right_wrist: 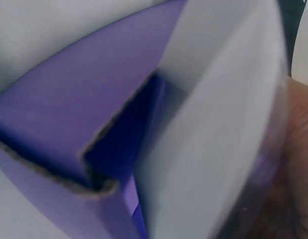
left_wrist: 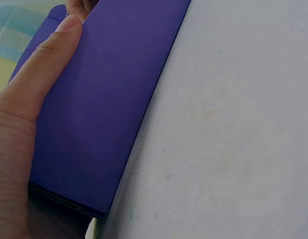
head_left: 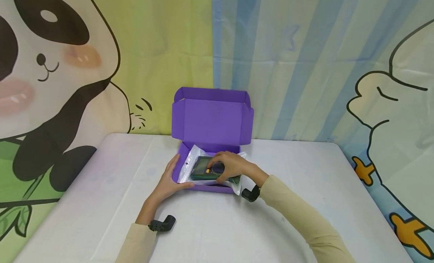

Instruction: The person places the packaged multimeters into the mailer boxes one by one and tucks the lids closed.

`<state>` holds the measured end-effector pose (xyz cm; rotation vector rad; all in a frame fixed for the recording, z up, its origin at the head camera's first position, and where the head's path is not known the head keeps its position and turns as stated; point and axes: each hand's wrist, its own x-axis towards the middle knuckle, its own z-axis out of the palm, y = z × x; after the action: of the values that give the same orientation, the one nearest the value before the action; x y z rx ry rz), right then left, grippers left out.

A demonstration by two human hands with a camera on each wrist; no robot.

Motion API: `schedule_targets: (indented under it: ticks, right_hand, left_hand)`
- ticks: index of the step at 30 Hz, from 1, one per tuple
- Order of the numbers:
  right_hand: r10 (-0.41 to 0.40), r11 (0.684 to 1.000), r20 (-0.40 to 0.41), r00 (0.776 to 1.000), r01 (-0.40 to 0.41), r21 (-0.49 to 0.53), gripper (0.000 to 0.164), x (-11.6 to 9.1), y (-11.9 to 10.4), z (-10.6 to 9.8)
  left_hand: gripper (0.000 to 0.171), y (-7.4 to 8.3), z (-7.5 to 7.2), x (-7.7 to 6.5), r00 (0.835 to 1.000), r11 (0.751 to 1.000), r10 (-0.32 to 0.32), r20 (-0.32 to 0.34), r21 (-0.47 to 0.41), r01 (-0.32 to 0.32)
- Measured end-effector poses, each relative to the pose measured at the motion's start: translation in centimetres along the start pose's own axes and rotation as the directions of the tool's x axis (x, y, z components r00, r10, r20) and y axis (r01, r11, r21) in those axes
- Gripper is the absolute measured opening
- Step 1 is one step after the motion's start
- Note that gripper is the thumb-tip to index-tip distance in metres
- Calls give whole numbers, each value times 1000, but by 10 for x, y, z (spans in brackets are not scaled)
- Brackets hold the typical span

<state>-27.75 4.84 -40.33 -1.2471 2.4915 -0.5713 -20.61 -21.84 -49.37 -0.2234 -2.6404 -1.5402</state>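
A green multimeter (head_left: 201, 167) with a dark dial lies in a clear plastic bag (head_left: 185, 172) inside an open purple box (head_left: 179, 163). My right hand (head_left: 233, 165) grips the multimeter from above through the bag, thumb at its near edge, fingers at its far side. Close up in the right wrist view, the bag (right_wrist: 219, 114) bulges beside the box wall (right_wrist: 84, 94). My left hand (head_left: 167, 184) is spread at the box's near left corner, fingers along the left side. Its thumb (left_wrist: 47, 62) lies straight against the front wall (left_wrist: 109, 94).
The box's lid (head_left: 213, 118) stands upright at the back, its side flaps spread. A white table (head_left: 291, 233) lies beneath the box. Behind it hangs a cartoon-printed curtain (head_left: 190, 48). Black wrist cameras (head_left: 163, 224) sit on both wrists.
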Motion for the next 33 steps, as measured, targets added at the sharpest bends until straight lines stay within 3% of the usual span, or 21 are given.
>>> schedule_targets:
  ticks: [13, 33]
  right_hand:
    - [-46, 998, 8, 999, 45, 46, 51, 17, 8, 5]
    - [-42, 995, 42, 998, 38, 94, 50, 26, 3, 7]
  left_hand:
    - [119, -1, -1, 2, 1000, 1000, 3, 4, -16, -3]
    - [120, -1, -1, 0, 1000, 1000, 6, 10, -26, -6]
